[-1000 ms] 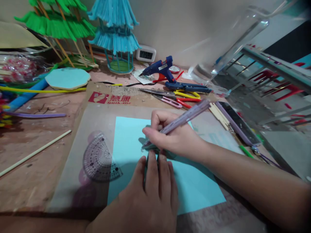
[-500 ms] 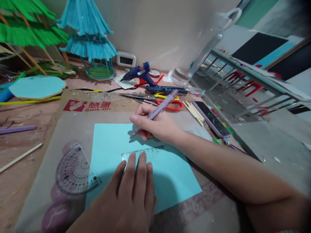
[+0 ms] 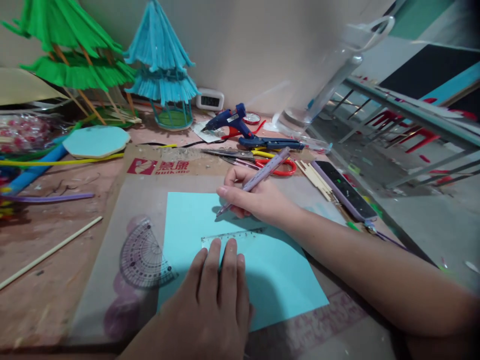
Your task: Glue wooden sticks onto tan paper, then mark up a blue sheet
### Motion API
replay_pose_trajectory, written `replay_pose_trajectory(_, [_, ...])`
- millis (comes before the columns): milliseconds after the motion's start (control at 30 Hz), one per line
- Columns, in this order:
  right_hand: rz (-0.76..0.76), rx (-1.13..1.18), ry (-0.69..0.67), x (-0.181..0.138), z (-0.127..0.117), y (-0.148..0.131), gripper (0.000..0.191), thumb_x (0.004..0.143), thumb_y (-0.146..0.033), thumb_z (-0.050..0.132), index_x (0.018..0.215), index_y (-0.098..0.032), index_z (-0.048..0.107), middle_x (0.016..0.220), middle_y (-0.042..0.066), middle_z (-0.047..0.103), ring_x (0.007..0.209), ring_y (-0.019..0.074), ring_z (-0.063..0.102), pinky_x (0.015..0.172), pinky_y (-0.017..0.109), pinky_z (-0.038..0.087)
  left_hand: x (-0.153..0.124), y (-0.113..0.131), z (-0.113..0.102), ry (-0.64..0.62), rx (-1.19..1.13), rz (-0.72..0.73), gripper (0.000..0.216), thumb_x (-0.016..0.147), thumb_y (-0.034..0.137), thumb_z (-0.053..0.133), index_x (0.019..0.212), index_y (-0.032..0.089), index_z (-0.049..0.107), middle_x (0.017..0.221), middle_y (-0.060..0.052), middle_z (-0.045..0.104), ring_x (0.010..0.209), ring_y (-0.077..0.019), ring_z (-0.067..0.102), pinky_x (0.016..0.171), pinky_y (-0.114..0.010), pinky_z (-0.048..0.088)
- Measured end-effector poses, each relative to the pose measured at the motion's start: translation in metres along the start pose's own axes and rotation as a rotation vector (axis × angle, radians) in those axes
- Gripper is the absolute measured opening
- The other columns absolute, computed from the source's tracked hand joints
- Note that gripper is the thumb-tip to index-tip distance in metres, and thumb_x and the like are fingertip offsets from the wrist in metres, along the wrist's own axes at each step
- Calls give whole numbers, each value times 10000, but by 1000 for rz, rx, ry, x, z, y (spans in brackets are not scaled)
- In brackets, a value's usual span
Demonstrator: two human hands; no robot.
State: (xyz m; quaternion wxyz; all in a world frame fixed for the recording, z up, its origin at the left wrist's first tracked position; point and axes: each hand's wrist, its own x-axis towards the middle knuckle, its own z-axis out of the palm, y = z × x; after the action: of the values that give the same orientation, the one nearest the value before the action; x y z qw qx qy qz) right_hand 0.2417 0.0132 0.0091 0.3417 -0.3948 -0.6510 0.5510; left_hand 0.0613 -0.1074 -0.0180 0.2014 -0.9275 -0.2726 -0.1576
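Tabletop (image 3: 56,260): carrying cardboard (image 3: 123,270) under the work.
Blue paper (image 3: 285,285): lying flat on the cardboard, both hands over it.
Left hand (image 3: 210,305): pressing down, fingers (image 3: 213,255) held together on the near edge of the clear ruler (image 3: 240,234).
Right hand (image 3: 258,200): fingers pinching a lilac pen (image 3: 262,175), tip hovering at the paper just beyond the ruler.
Protractor (image 3: 144,255): lying just left of the paper.
Scissors (image 3: 258,162): resting beyond the right hand.

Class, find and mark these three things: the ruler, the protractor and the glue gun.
ruler (image 3: 240,235), head view, on its clear upper edge.
protractor (image 3: 144,255), head view, middle of the half-disc.
glue gun (image 3: 228,119), head view, on the blue body.
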Motion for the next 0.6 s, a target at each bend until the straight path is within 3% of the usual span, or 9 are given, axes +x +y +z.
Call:
replay_pose_trajectory(300, [18, -9, 5, 0, 1, -2, 388, 827, -452, 775, 753, -203, 487, 463, -86, 534, 396, 62, 426, 403, 162, 328, -6, -4, -4, 15, 1, 14, 326, 972, 261, 528, 1193, 34, 607, 1281, -225, 690, 1121, -404, 695, 959, -491, 466])
replay_pose_trajectory(600, [17, -38, 11, -3, 3, -3, 367, 846, -443, 759, 762, -201, 497, 473, -88, 529, 422, 67, 436, 428, 168, 336, -3, -5, -1, 14, 2, 21, 358, 969, 263, 515, 1185, -9, 601, 1279, -303, 666, 1096, -419, 704, 926, -505, 507])
